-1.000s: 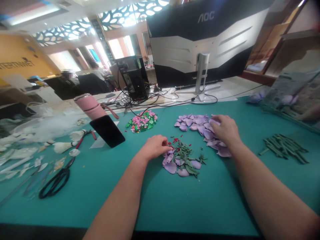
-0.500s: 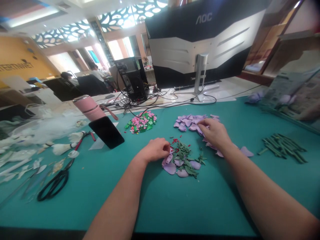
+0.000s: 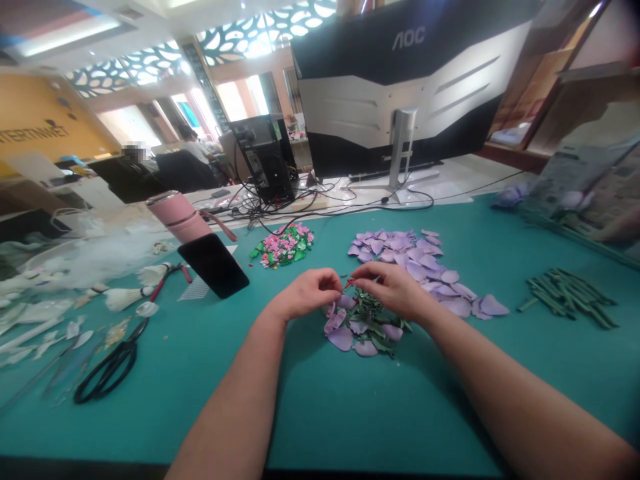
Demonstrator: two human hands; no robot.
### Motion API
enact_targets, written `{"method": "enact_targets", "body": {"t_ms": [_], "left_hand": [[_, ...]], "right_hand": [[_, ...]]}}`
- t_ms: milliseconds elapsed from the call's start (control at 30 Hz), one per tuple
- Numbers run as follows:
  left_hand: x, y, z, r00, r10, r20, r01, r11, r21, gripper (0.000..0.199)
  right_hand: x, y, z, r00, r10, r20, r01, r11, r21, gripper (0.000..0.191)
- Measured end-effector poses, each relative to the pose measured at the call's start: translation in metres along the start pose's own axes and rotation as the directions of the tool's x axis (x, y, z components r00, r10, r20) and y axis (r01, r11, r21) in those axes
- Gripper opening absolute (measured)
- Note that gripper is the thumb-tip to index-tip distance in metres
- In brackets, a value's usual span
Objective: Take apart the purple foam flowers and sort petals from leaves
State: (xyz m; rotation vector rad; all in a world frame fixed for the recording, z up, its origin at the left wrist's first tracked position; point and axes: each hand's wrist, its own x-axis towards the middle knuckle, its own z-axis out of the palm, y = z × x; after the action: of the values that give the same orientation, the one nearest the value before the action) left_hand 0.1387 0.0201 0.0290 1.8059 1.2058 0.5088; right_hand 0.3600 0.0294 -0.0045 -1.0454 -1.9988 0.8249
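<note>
My right hand point(image 3: 397, 288) now joins my left hand point(image 3: 309, 293) at the mixed pile point(image 3: 367, 327); both narrow, contents I cannot tell.

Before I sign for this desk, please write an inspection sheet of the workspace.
Surface: green tabletop, with small crumbs.
Things: left hand and right hand at a mixed heap of purple, green and red pieces; purple petal pile, green stems, pink-and-green pile.
Clutter: black scissors, shuttlecocks, phone and pink bottle to the left.
Hands: fingertips at the heap; grip unclear.
Cables: tangled around the computer case.
Surroundings: monitor behind; people seated beyond.
</note>
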Motion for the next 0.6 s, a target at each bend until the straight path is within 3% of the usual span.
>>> {"method": "enact_targets", "body": {"t_ms": [133,233,333,467,600], "left_hand": [[0.001,0.005,0.005,0.995,0.031,-0.091,-0.040,0.994,-0.099,0.014],[0.005,0.003,0.008,0.988,0.020,-0.155,-0.041,0.990,-0.134,0.017],[0.009,-0.001,0.009,0.978,-0.010,-0.209,-0.008,0.996,-0.083,0.018],[0.010,-0.003,0.011,0.984,-0.003,-0.178,0.009,0.999,0.032,0.016],[0.008,0.002,0.018,0.996,0.027,-0.089,-0.018,0.995,0.100,0.012]], "right_hand": [[-0.003,-0.005,0.012,0.992,-0.007,0.124,-0.017,0.982,0.186,0.030],[0.003,0.005,0.006,0.997,0.024,0.079,-0.041,0.973,0.229,0.027],[0.010,0.026,-0.014,0.988,0.092,-0.125,-0.078,0.991,0.112,0.023],[0.013,0.058,-0.048,0.878,0.198,-0.436,-0.308,0.931,-0.197,0.020],[0.009,0.080,-0.066,0.824,0.169,-0.540,-0.410,0.837,-0.363,0.025]]}}
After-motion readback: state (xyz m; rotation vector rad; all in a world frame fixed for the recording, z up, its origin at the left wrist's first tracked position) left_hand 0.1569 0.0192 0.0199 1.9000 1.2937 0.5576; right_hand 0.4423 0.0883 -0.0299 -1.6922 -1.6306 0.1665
